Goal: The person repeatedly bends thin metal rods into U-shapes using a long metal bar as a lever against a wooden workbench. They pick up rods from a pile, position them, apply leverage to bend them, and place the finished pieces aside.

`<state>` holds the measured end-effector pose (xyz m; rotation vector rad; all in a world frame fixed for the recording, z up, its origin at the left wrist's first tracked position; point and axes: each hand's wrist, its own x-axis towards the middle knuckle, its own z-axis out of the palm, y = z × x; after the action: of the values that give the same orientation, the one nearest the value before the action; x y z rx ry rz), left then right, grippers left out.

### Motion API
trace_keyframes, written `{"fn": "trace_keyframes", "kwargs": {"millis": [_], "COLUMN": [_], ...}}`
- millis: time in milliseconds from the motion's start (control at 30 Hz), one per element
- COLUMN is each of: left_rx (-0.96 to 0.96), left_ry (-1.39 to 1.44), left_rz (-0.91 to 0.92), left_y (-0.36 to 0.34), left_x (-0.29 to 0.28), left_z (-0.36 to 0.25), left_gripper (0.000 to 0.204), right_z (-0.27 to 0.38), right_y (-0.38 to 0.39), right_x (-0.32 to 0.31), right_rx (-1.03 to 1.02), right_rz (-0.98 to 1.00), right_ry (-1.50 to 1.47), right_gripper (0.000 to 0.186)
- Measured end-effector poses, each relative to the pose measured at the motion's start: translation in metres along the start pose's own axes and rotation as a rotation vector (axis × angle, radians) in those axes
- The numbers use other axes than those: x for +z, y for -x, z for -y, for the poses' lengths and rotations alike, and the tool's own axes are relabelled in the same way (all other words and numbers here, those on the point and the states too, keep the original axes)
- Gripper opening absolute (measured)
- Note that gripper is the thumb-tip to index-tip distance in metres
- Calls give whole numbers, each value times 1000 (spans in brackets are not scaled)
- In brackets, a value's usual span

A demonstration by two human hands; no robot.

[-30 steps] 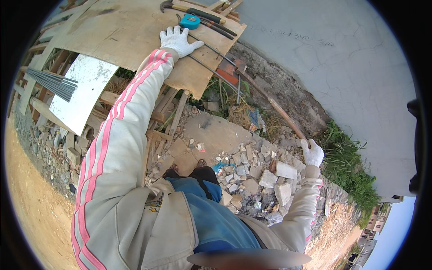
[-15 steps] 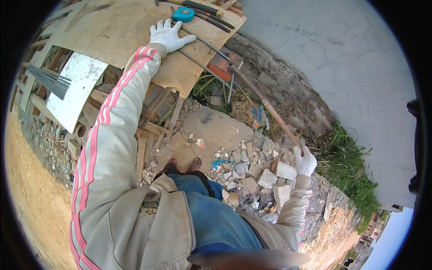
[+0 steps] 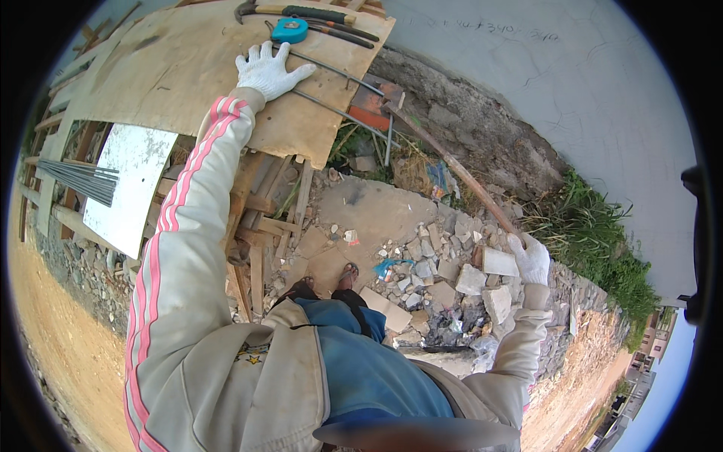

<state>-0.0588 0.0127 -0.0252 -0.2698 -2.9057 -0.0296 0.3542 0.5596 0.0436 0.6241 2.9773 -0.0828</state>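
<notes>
A: Hands first, quick.
B: Left hand (image 3: 265,73), white glove, open, palm down, fingers spread on the board (image 3: 188,53). Right hand (image 3: 532,260), also gloved, closed round the lower end of a long brown bar (image 3: 456,167).
A: Where's the metal rod?
B: The upper metal rod (image 3: 331,66) runs from the left hand past the board's edge to the bar's head. A lower rod (image 3: 331,107) lies alongside, crossing the edge too. Can't tell if they're one bent piece.
A: What's around?
B: Blue tape measure (image 3: 290,30) just beyond the left fingers, hammer (image 3: 301,12) behind it, pincers (image 3: 343,32) between. Orange-red block (image 3: 369,117) close under the rods. Thin rod bundle (image 3: 79,179) over the white sheet (image 3: 128,181), far left.
A: In the way?
B: Rubble (image 3: 437,279) spread below the bar, weeds (image 3: 595,233) beside the right hand, grey wall (image 3: 527,90) along that side.
A: Hidden bits?
B: Tape measure covers part of the pincers. Left sleeve (image 3: 188,203) blocks some timber (image 3: 252,203). Contact at the bar's head is too small to read. Blurred oval (image 3: 414,433) at the bottom covers part of the clothes.
A: Containers?
B: Crumpled clear plastic (image 3: 484,350) in the rubble; can't tell if it's a bag.
</notes>
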Motion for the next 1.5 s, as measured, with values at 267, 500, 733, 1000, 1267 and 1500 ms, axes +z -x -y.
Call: {"fn": "trace_keyframes", "kwargs": {"millis": [267, 500, 733, 1000, 1267, 1500], "left_rx": [3, 17, 6, -5, 3, 13], "left_ry": [-11, 14, 38, 30, 50, 56], "left_rz": [41, -8, -12, -2, -18, -44], "left_y": [1, -1, 0, 3, 1, -5], "left_x": [-2, 7, 3, -5, 2, 9], "left_z": [2, 4, 3, 0, 3, 6], "left_gripper": [106, 110, 105, 102, 104, 106], "right_z": [52, 133, 96, 76, 91, 116], "right_y": [75, 148, 110, 90, 117, 144], "right_x": [30, 44, 19, -24, -34, -6], "right_rx": [237, 325, 215, 143, 99, 149], "right_rz": [-59, -239, -181, -130, -46, -31], "right_ry": [100, 25, 73, 90, -68, -118], "right_gripper": [65, 56, 60, 64, 55, 51]}}
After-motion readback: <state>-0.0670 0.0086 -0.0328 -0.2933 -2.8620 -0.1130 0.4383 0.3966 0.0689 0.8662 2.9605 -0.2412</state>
